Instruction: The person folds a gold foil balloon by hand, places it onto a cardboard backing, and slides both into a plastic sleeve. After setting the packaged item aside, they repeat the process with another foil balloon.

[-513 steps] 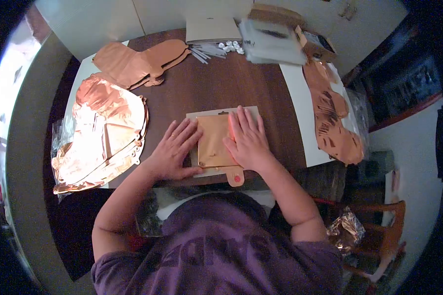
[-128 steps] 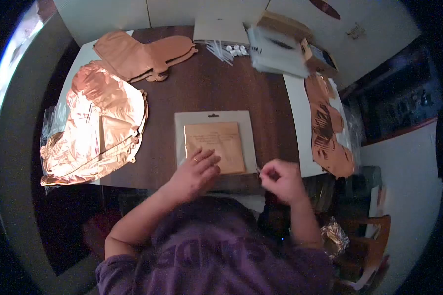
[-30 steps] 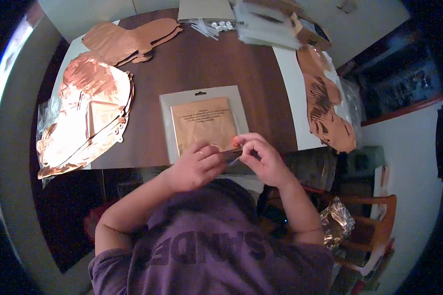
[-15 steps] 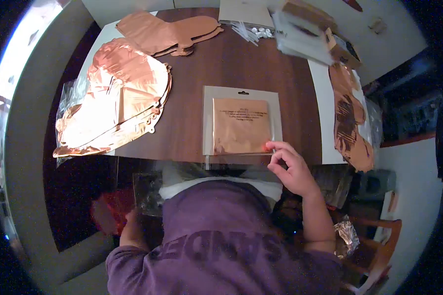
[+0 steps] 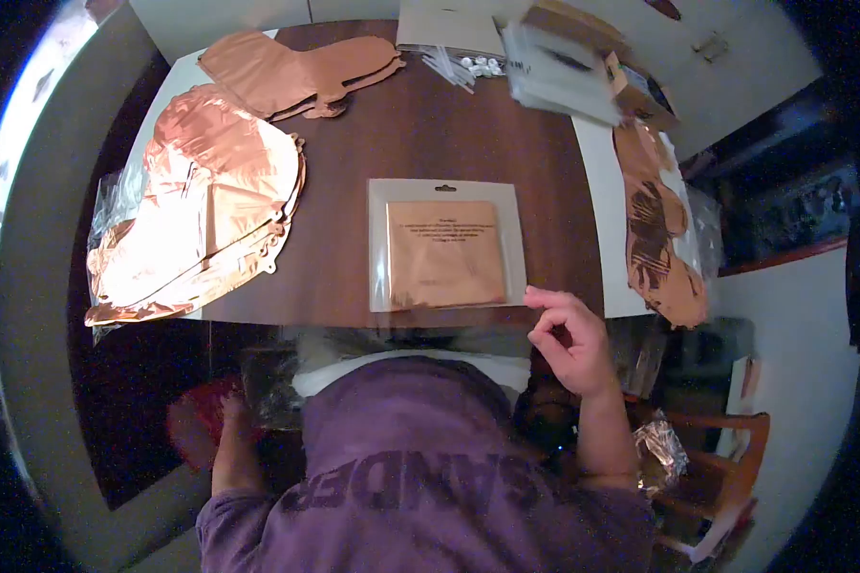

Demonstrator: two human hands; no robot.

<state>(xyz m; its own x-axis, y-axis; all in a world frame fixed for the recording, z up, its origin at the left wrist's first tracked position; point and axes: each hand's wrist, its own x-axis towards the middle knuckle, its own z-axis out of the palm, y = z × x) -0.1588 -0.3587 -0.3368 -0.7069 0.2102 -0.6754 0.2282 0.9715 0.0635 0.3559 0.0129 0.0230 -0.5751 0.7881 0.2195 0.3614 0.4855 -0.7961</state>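
A flat clear package (image 5: 379, 248) with a hang hole lies near the table's front edge, with a folded copper-coloured foil piece (image 5: 444, 258) and dark printed text inside. My right hand (image 5: 575, 344) is just off its lower right corner, fingers bent and forefinger pointing at the edge, holding nothing visible. At the lower left, below table height, my left hand (image 5: 237, 418) overlaps a dim red object (image 5: 196, 420). That hand is blurred and its fingers are hard to make out.
Flat copper foil balloons (image 5: 210, 191) lie at the left, with more foil shapes (image 5: 287, 72) behind. Another foil piece (image 5: 655, 229) lies at the right edge. White sticks (image 5: 447, 69), clear bags (image 5: 559, 76) and a small box (image 5: 640, 91) stand at the back. A wooden chair (image 5: 750, 439) is at the lower right.
My right hand's fingertips have come away from the package's lower right corner. The whole view has shifted, so the table's things appear further left. The left hand remains by the red object.
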